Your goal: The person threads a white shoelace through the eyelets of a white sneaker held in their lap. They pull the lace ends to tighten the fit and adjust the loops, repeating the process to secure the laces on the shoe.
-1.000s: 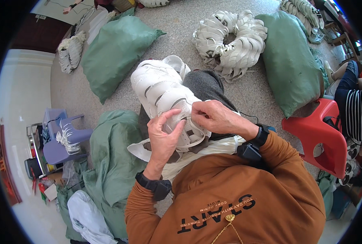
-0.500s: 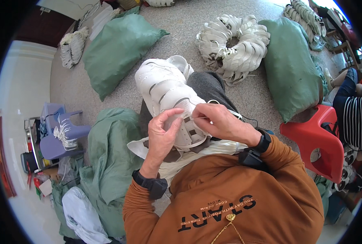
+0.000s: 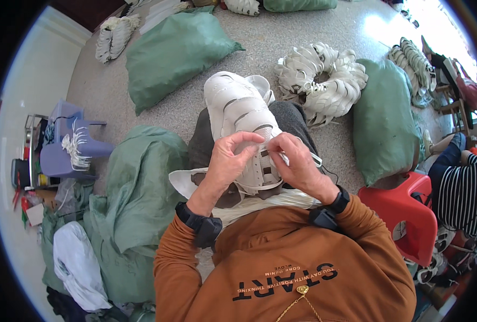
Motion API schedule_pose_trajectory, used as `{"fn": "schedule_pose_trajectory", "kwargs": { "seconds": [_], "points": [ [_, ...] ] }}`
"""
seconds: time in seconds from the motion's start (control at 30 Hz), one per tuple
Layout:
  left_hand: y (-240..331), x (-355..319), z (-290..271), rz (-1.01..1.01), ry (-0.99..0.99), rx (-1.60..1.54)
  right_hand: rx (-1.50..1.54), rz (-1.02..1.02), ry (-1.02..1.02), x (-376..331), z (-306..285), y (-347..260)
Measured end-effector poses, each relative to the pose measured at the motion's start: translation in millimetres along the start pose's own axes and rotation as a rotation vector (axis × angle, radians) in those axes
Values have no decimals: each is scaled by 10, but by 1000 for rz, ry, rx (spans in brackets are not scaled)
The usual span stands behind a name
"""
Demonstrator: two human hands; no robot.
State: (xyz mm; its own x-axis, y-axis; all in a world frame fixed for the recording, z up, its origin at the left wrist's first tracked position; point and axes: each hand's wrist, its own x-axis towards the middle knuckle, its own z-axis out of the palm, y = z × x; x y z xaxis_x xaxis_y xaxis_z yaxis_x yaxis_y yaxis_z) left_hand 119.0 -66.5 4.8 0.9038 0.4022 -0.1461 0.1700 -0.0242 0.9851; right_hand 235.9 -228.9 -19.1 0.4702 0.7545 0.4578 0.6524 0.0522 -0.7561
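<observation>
Both hands pinch: left hand point(image 3: 232, 161) steadies the white strap stack point(image 3: 242, 121) on the lap; right hand point(image 3: 297, 163) should thread its strap end squarely.

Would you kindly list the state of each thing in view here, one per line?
left hand: pinching the white strap bundle
right hand: gripping a thin strip at the bundle
white strap bundle: stacked, lying along the lap
ring of white straps: lying on the floor, untouched
green sack: full, closed
green sack by the left knee: slack, crumpled
red stool: upright, unoccupied
</observation>
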Motion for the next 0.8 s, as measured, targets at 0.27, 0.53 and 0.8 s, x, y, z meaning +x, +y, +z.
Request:
{"fn": "schedule_pose_trajectory", "kwargs": {
  "seconds": [0.27,0.53,0.8],
  "points": [
    [-60,40,-54,-84,0,-123,-320,-254,-128,126,-42,-199],
    [-176,-43,-70,112,116,-65,-600,-423,-234,104,-2,-200],
    [-299,-590,156,652,494,558,-714,-466,-322,219,-8,-269]
  ]
}}
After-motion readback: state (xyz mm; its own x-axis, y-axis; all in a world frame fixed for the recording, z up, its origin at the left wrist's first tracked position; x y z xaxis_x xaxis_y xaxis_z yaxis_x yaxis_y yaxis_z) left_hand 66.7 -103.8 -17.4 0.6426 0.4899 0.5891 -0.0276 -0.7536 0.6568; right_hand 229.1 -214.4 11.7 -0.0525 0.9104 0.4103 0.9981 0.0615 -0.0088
